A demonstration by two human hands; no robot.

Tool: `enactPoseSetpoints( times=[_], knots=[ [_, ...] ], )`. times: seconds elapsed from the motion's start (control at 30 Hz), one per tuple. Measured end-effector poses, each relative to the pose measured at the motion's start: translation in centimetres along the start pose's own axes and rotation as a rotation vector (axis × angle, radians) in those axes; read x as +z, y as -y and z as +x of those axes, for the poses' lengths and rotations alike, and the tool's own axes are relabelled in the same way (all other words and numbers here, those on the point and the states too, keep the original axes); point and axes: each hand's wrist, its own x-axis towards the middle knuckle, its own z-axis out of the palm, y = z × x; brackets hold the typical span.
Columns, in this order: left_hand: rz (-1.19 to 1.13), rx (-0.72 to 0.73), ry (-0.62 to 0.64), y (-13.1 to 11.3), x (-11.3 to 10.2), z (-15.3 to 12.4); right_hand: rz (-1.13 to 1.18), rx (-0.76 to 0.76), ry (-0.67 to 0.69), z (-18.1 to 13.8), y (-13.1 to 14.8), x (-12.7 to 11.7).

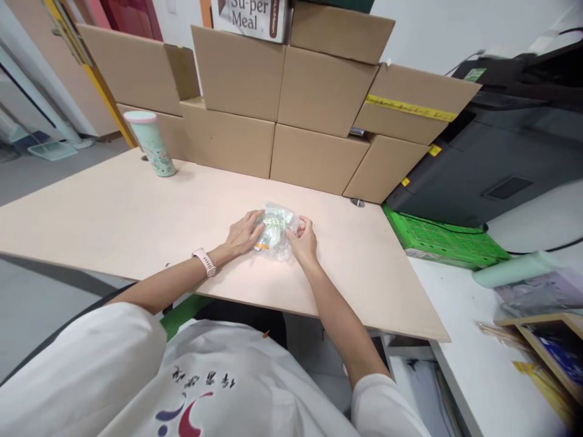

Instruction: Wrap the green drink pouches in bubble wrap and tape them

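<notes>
I see a soft, crinkled packet (pixel 276 232) of clear, glossy plastic on the table (pixel 209 200), its shape lumpy and roughly square, with pale green and white showing through the film and a small orange patch at its near left corner. The tabletop is smooth, pale and flat; on its far left stands a mint-green tumbler (pixel 155 145), a tapering cylinder with a pink-rimmed lid. Matte brown cardboard boxes (pixel 237 133) with flat faces and raised flaps wall off the far edge; their edges overlap too much for me to count them surely. I count one packet, one tumbler, one printed white carton (pixel 250 18) above the boxes, one slatted green plastic case (pixel 446 240) on the right, and two bare hands, with one pink watch strap (pixel 204 262) around the left wrist. The packet lies between the hands, near the middle of the table, touching both. To its left, my left hand (pixel 246 233) rests with fingers extended against its edge; whether it pinches the film, I cannot tell. To its right, my right hand (pixel 304 241) grasps the packet's edge, thumb on the near face and fingers curled at the side.
</notes>
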Motion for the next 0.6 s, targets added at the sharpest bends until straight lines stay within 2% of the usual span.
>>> enactPoseSetpoints(
  times=[0.23, 0.37, 0.47, 0.53, 0.6],
  knots=[
    [-0.132, -0.014, 0.034, -0.2, -0.2, 0.2, 0.162, -0.065, 0.028, -0.3, 1.0, -0.6],
    [-0.249, -0.052, 0.022, -0.2, -1.3, 1.5, 0.071, -0.166, 0.096, 0.4, 4.5, -2.7],
    [-0.543, -0.105, 0.248, 1.8, -2.6, 2.4, -0.099, -0.403, 0.249, 1.7, 8.0, -4.4],
    [-0.706, -0.178, 0.350, 4.1, -3.5, 2.6, -0.142, -0.419, 0.170, 2.6, 9.3, -5.7],
    [-0.712, -0.261, 0.272, 6.5, -4.3, 2.2, -0.160, -0.336, 0.065, 3.2, 8.9, -7.2]
  ],
)
